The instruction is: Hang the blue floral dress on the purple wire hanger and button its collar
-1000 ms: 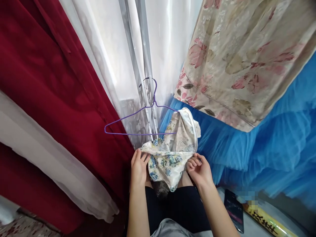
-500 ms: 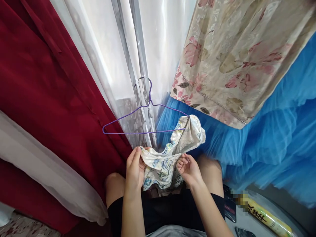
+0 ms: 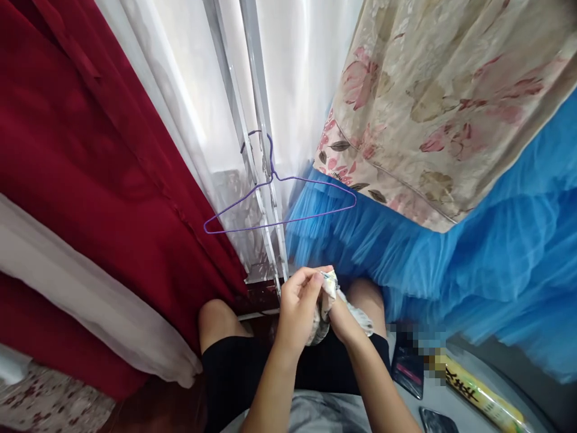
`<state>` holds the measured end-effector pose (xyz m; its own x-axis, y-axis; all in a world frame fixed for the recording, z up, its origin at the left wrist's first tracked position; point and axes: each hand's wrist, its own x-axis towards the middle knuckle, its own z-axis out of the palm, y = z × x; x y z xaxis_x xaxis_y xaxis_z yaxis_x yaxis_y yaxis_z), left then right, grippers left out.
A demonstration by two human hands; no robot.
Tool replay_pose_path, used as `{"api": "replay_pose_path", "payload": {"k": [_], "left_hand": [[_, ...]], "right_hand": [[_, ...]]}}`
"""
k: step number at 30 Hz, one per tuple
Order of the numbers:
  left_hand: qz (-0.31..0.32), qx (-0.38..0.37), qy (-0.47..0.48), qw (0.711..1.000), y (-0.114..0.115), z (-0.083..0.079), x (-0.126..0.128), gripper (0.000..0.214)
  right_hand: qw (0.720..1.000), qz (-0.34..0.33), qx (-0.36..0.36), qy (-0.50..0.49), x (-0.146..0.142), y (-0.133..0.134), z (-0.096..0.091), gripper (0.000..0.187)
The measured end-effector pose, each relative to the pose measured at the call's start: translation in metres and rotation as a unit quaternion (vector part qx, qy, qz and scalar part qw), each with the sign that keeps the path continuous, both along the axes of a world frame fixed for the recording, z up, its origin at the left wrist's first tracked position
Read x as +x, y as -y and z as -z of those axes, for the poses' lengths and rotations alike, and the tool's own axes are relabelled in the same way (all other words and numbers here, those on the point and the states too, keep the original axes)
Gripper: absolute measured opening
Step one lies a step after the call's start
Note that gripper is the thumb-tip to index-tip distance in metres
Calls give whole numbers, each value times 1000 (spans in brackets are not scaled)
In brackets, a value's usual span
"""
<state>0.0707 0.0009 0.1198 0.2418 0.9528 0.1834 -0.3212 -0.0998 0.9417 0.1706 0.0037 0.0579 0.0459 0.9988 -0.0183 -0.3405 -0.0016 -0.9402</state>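
Observation:
A small white garment with a blue and yellow floral print (image 3: 330,285) is bunched between my hands above my lap; its exact kind is hard to tell. My left hand (image 3: 297,300) is closed on its upper edge, thumb and fingers pinching the fabric. My right hand (image 3: 340,316) reaches into the folds, and the cloth hides its fingers. Beyond my hands, a purple wire hanger (image 3: 273,174) hangs bare by its hook from a white metal frame (image 3: 265,216).
Red curtains (image 3: 112,192) and white curtains (image 3: 306,72) hang left and ahead. To the right are a beige floral cloth (image 3: 406,120) and blue tulle (image 3: 433,270). On a grey surface lie a phone (image 3: 408,367), another dark device (image 3: 437,421) and a yellow tube-shaped package (image 3: 487,394).
The garment has come off the right end of the hanger and is now gathered low in my hands. My left hand has moved right, close to my right hand.

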Motion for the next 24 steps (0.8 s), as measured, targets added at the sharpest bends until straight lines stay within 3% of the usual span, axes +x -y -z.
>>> {"api": "replay_pose_path", "payload": {"k": [4,6,8,11,13,14,17,20,22,24], "left_hand": [[-29,75,-99,992,-4,1,-22,29],[-26,110,-163,980,-10,7,-36,36],[56,116,-175,976,-15,18,-43,58],[241,90,-181,949,-18,42,-40,90],[306,95,-238,917,-15,57,-37,86],[320,105,-270,902,-13,64,-37,80],[301,142,-346,877,-8,81,-55,66],[192,200,-454,847,-17,89,-98,52],[110,239,-519,813,-32,85,-135,40],[35,265,-570,777,-50,73,-173,31]], "right_hand": [[992,-94,-44,-74,9,16,-7,42],[990,-115,-64,-58,15,24,-11,40],[987,-153,-58,-3,20,30,-15,37],[945,-318,14,76,28,36,-23,41],[901,-419,77,77,36,38,-29,47],[891,-439,101,61,42,40,-32,51],[891,-436,127,9,67,42,-43,62],[900,-419,91,85,92,38,-60,62],[921,-318,74,210,103,27,-73,51],[921,-161,98,340,105,8,-82,35]]}}
